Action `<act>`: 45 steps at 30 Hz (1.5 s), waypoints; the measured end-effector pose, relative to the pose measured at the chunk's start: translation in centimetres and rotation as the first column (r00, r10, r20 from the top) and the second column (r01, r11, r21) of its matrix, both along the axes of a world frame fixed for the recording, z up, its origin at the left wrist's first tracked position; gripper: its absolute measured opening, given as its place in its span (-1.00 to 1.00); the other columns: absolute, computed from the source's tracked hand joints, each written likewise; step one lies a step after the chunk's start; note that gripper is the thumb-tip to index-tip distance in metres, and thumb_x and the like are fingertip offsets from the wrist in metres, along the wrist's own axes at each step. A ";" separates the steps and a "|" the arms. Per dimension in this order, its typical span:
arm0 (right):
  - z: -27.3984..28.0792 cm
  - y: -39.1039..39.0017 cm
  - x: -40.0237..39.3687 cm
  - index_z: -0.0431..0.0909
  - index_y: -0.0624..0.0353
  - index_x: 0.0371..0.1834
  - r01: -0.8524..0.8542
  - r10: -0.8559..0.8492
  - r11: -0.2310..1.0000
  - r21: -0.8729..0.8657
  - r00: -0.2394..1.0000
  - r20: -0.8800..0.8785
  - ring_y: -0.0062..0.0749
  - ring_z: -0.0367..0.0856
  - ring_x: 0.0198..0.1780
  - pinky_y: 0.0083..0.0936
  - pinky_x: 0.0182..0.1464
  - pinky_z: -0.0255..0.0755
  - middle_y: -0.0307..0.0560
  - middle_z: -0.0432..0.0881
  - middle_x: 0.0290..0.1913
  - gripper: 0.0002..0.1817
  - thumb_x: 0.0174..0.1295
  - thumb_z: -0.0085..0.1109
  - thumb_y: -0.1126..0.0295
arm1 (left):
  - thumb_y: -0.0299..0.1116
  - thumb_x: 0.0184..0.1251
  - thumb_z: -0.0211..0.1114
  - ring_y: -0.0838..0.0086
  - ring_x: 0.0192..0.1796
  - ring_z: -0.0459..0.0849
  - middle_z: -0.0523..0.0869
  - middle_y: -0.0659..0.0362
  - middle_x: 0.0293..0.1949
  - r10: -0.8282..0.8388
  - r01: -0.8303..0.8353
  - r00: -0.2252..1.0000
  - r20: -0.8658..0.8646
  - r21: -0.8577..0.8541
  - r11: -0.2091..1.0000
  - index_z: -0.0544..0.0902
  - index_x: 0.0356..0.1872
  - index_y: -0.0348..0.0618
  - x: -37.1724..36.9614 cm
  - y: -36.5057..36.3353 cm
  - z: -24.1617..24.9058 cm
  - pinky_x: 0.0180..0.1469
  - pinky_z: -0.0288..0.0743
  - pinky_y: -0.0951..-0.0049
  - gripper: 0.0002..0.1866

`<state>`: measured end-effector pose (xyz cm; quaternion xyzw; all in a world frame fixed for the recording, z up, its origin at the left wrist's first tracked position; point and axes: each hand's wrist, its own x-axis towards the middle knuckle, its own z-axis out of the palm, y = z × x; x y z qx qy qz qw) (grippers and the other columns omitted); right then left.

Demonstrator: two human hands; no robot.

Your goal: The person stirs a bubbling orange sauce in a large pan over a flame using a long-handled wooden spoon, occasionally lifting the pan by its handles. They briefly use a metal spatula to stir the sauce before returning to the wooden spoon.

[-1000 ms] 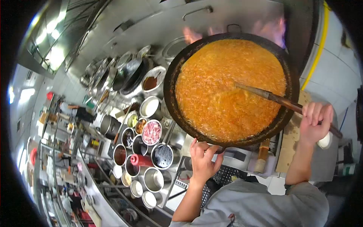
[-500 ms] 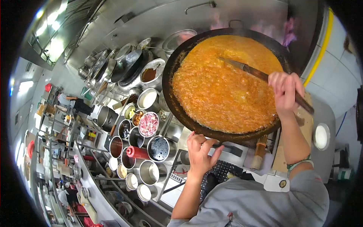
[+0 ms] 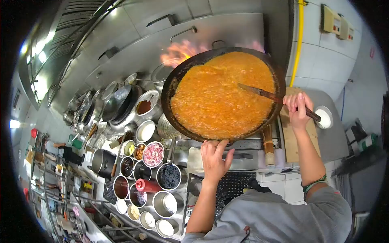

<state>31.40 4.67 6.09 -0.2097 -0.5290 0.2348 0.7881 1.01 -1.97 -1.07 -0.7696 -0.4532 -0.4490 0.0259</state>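
Note:
A big black wok (image 3: 167,103) is filled with bubbling orange-brown sauce (image 3: 219,97). My right hand (image 3: 299,108) is closed around the wooden handle of a long stirring tool (image 3: 265,94). Its metal neck dips into the sauce, which hides the head. At the wok's near edge, my left hand (image 3: 215,160) has its fingers curled on the rim and its thumb off to the right.
Flames (image 3: 182,53) rise behind the wok. On the left stand several metal pots, a bowl of raw sliced meat (image 3: 154,154) and a red squeeze bottle (image 3: 147,185). A bamboo brush (image 3: 268,143) and a white bowl (image 3: 324,117) are on the right.
The view has shifted, so the wok and tool sit lower and farther left. Flames have grown at the back left. Both hands keep their places on tool and rim.

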 end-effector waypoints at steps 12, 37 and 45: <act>7.0 -13.8 0.0 0.20 0.09 -0.59 0.111 -0.108 0.993 -0.031 0.989 0.101 -0.50 0.13 -0.64 -0.37 -0.36 0.29 -0.26 0.14 -0.71 -0.55 0.60 -0.12 0.31 | -0.34 0.11 0.53 0.08 0.13 0.55 0.60 0.08 -0.03 -0.122 0.120 0.992 0.042 0.039 0.992 0.65 0.16 -0.07 -1.4 0.1 -0.6 0.34 0.34 -0.05 -0.48; 7.2 -3.0 2.5 0.22 0.01 -0.53 -0.072 0.057 0.997 -0.039 0.950 -0.307 -0.59 0.06 -0.65 -0.47 -0.47 0.13 -0.34 0.11 -0.71 -0.57 0.64 -0.12 0.24 | -0.34 0.09 0.56 0.13 0.10 0.57 0.58 0.12 -0.07 -0.023 0.023 0.998 0.065 0.006 1.000 0.68 0.02 -0.05 -0.1 0.5 -0.6 0.34 0.37 -0.08 -0.57; 0.2 5.0 -2.4 0.21 0.07 -0.51 -0.162 0.184 0.979 0.124 0.964 -0.192 -0.48 0.14 -0.64 -0.37 -0.43 0.23 -0.25 0.19 -0.70 -0.58 0.63 -0.13 0.26 | -0.14 -0.01 0.66 0.05 0.07 0.53 0.55 0.05 -0.11 0.105 -0.105 0.994 0.000 -0.017 0.994 0.67 -0.09 -0.08 0.9 0.6 -0.7 0.34 0.37 -0.12 -0.51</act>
